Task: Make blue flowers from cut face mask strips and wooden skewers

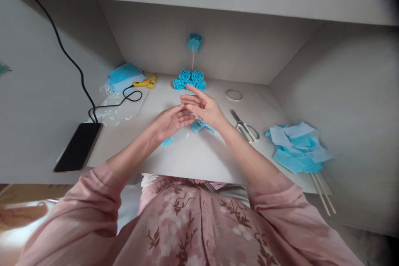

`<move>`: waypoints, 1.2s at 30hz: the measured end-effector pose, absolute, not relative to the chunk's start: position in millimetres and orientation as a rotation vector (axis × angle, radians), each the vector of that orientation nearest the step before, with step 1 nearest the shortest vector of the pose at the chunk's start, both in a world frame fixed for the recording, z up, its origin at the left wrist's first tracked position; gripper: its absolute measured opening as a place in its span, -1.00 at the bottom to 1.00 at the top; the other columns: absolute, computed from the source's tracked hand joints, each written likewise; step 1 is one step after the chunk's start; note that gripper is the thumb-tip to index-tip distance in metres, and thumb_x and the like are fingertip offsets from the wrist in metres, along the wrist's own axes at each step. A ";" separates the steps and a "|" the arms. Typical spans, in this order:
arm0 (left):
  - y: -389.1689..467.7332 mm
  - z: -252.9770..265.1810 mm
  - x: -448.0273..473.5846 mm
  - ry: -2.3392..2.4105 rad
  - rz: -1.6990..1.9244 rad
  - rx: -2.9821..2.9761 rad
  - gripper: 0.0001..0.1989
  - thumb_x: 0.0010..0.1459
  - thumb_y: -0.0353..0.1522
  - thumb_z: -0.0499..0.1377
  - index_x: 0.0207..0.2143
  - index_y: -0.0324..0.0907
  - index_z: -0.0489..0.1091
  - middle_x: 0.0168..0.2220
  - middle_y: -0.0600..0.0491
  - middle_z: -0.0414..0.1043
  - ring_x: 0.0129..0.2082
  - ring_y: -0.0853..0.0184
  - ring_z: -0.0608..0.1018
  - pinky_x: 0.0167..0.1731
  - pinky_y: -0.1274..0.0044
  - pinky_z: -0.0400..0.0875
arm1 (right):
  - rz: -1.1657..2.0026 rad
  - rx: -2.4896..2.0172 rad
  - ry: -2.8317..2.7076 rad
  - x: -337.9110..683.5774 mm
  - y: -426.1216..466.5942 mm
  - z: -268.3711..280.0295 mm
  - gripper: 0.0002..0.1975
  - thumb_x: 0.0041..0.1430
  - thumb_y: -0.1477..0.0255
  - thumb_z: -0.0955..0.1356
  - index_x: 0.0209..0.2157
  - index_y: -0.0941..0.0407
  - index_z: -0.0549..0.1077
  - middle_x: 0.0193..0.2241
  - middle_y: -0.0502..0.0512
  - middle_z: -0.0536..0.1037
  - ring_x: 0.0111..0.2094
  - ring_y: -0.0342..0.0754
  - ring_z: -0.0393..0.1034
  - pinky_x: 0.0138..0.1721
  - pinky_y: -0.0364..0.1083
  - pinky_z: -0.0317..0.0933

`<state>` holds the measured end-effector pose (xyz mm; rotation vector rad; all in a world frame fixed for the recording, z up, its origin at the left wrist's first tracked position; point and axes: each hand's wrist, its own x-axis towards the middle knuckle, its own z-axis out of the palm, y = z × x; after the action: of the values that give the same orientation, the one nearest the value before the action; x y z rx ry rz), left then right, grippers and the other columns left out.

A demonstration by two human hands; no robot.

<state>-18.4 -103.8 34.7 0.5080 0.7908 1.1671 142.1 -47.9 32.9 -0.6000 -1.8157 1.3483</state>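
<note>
Above the middle of the table, my left hand (170,122) is palm up with its fingers loosely apart, and nothing shows in it. My right hand (205,107) reaches over the left fingertips, its fingers stretched out; the two hands overlap, and I cannot tell whether they touch. Just beyond them sits a cluster of blue rolled rosettes (197,76). Behind these a blue flower head (195,43) stands on a thin stick (193,61). Beneath my right hand lie blue fabric pieces (196,126), partly hidden. A smaller blue scrap (167,141) rests near my left wrist.
Scissors (245,126) and a roll of tape or ring (234,94) lie right of my hands. Farther right are piled blue and white strips (296,145) over two sticks (322,195). Leftward are a yellow glue gun (145,82), face masks (124,77), and a phone (77,145) with a cable.
</note>
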 end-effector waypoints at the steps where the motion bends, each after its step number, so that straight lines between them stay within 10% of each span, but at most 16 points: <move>1: -103.9 34.4 -17.4 0.785 1.149 0.539 -0.75 0.40 -0.42 0.05 -0.29 -0.28 0.50 -0.37 -0.02 0.55 -0.36 0.34 0.61 -0.21 0.47 0.52 | 1.297 -0.604 -1.852 144.9 -49.0 35.0 -0.24 0.15 0.21 0.47 0.36 -0.03 0.25 0.18 0.14 0.54 0.23 0.12 0.41 0.16 0.10 0.40; 15: -113.5 15.0 -30.9 0.908 1.092 0.721 -0.87 0.15 -0.41 0.36 -0.36 -0.34 0.53 -0.51 0.06 0.44 -0.54 0.44 0.48 -0.45 0.56 0.35 | 0.577 -0.868 -2.304 175.2 -71.6 23.2 -0.58 0.28 0.38 0.40 0.16 0.01 0.48 0.04 0.13 0.61 0.06 0.08 0.43 0.01 0.02 0.29; 24: -127.4 11.9 -51.6 1.117 1.084 0.591 -0.58 0.46 -0.31 -0.02 -0.27 -0.38 0.54 -0.45 -0.06 0.50 -0.54 0.38 0.51 -0.47 0.55 0.38 | 0.060 -0.940 -2.878 152.5 -78.1 -13.1 -0.85 0.32 0.42 0.37 -0.25 0.16 0.59 -0.24 0.21 0.61 -0.14 0.09 0.40 -0.10 0.05 -0.02; 36: -119.5 0.1 -44.5 1.015 1.035 0.554 -0.64 0.42 -0.41 0.01 -0.27 -0.40 0.57 -0.33 -0.14 0.58 -0.45 0.34 0.58 -0.32 0.49 0.45 | 0.514 -0.913 -2.457 158.6 -67.0 2.7 -0.90 0.31 0.44 0.34 -0.28 0.10 0.52 -0.25 0.05 0.64 -0.21 -0.04 0.44 -0.03 -0.03 0.04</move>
<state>-44.5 -119.5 0.1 0.5535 1.0153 1.0354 158.6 -67.0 2.7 -0.9130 -2.4566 0.5139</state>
